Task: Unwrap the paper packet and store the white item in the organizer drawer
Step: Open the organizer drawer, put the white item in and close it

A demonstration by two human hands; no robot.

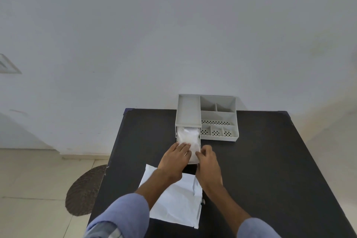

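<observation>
The white item [188, 137] is being pressed into the pulled-out drawer [195, 158] by the left hand [174, 158], fingers flat and released; the drawer front is being gripped by the right hand [207, 162].

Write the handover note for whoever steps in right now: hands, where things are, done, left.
Left hand: flat, fingers resting on the white item, pressing it down into the drawer.
Right hand: at the drawer's front right corner, fingers curled against it; whether it grips cannot be told.
The drawer stands pulled out from the left side of the grey organizer on the black table.
The paper lies opened and flat on the table under the forearms.
Done: packet unwrapped, item in the drawer.
Left: probably settle the item, lift the left hand clear, push the drawer shut.
</observation>
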